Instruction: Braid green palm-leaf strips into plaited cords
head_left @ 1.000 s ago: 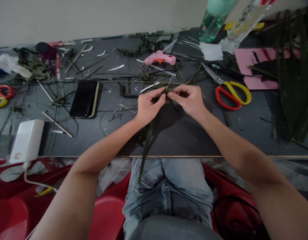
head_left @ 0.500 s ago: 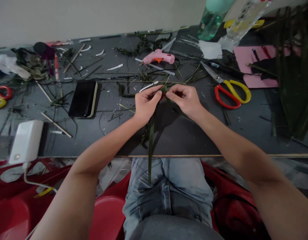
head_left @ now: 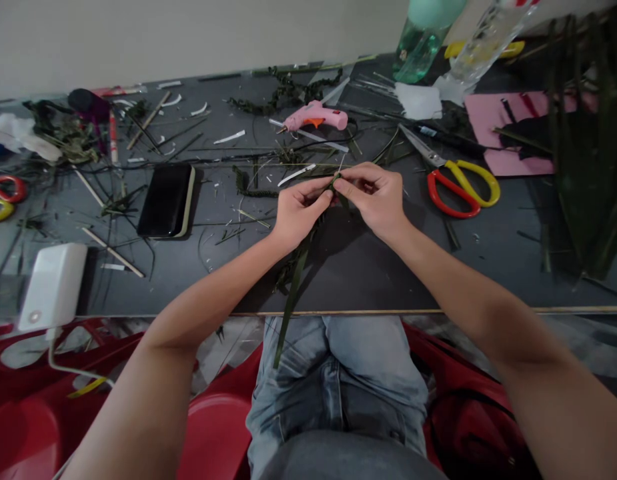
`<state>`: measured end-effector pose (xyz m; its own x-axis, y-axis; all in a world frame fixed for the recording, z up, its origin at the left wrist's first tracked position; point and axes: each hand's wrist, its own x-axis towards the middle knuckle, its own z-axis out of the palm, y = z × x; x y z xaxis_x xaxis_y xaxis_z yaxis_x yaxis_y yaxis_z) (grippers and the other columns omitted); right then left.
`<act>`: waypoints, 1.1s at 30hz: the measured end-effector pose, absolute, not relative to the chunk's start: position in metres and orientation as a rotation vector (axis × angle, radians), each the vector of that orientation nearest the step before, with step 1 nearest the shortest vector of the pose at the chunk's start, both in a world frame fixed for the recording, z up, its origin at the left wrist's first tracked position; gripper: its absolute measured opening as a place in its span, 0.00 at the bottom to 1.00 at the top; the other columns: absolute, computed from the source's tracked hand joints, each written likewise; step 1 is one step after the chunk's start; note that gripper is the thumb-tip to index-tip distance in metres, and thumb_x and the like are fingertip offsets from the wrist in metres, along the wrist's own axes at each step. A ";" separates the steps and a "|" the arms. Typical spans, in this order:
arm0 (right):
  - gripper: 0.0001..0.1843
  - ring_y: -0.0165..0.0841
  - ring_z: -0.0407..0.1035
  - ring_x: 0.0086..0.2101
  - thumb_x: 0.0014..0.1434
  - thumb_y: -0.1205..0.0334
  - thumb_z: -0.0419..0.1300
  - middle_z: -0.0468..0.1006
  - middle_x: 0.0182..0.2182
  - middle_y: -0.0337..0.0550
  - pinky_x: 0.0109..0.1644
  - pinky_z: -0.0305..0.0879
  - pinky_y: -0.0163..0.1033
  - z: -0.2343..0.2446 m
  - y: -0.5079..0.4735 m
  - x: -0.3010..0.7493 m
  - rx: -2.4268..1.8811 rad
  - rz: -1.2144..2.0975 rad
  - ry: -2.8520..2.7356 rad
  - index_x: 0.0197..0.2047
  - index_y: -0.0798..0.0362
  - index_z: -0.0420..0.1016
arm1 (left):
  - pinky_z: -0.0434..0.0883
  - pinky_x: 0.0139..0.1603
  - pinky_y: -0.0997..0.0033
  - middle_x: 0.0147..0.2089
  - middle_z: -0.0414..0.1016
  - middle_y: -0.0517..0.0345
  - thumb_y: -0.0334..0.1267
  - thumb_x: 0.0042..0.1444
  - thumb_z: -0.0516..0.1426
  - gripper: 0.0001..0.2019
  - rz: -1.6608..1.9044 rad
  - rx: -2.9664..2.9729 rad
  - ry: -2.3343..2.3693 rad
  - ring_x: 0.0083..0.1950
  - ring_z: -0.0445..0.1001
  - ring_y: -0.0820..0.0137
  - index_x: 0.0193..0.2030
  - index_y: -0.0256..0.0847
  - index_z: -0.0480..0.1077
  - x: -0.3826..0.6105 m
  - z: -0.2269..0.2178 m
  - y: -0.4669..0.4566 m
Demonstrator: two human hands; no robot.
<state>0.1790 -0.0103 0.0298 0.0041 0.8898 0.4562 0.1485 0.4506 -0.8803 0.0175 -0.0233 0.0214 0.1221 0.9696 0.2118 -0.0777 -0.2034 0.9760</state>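
Observation:
Both hands meet over the middle of the dark table (head_left: 378,280). My left hand (head_left: 299,212) pinches a long green leaf strip (head_left: 291,297) near its top. My right hand (head_left: 375,197) pinches the same strip's folded upper end right beside the left fingertips. The strip hangs down from the hands, crosses the table's front edge and ends over my jeans-clad lap. The folded part between the fingertips is mostly hidden.
Red-and-yellow scissors (head_left: 458,181) lie right of my hands, a pink glue gun (head_left: 315,117) behind them, a black phone (head_left: 167,199) to the left. A white power adapter (head_left: 53,285) sits front left. Bottles (head_left: 423,40), pink paper (head_left: 508,127) and dark leaves (head_left: 588,153) fill the right; scraps litter the table.
The hanging strip swung from left to nearly straight down and back to the left. Both hands stayed pinched together at the strip's top, shifting only slightly.

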 end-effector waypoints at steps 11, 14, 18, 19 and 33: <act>0.22 0.26 0.61 0.24 0.48 0.37 0.71 0.80 0.29 0.39 0.28 0.56 0.37 0.028 -0.011 0.177 -1.007 0.753 -1.430 0.34 0.47 0.84 | 0.80 0.43 0.68 0.38 0.85 0.55 0.50 0.53 0.67 0.16 1.238 1.282 0.956 0.35 0.81 0.71 0.43 0.42 0.82 0.019 0.026 -0.021; 0.24 0.25 0.58 0.22 0.45 0.36 0.72 0.77 0.25 0.37 0.25 0.53 0.36 0.029 -0.012 0.177 -1.060 0.786 -1.382 0.30 0.50 0.81 | 0.80 0.44 0.68 0.38 0.84 0.54 0.49 0.55 0.66 0.16 1.221 1.253 0.969 0.36 0.82 0.71 0.45 0.42 0.81 0.017 0.025 -0.017; 0.27 0.24 0.56 0.20 0.47 0.34 0.70 0.74 0.19 0.36 0.25 0.51 0.36 0.034 -0.014 0.181 -1.140 0.783 -1.554 0.24 0.52 0.79 | 0.80 0.46 0.65 0.39 0.85 0.55 0.47 0.56 0.66 0.15 1.242 1.290 1.021 0.41 0.82 0.67 0.46 0.43 0.81 0.014 0.024 -0.014; 0.27 0.24 0.57 0.20 0.49 0.34 0.69 0.74 0.19 0.36 0.25 0.51 0.37 0.035 -0.014 0.182 -1.138 0.776 -1.601 0.24 0.52 0.80 | 0.80 0.46 0.65 0.39 0.85 0.56 0.46 0.56 0.66 0.14 1.258 1.304 1.035 0.42 0.83 0.67 0.45 0.43 0.81 0.013 0.024 -0.013; 0.19 0.27 0.63 0.24 0.58 0.47 0.68 0.75 0.23 0.38 0.28 0.56 0.38 0.034 -0.028 0.163 -1.017 0.635 -1.534 0.23 0.51 0.78 | 0.79 0.45 0.69 0.40 0.84 0.57 0.46 0.60 0.63 0.10 1.389 1.202 1.109 0.44 0.82 0.69 0.42 0.44 0.80 0.019 0.015 -0.011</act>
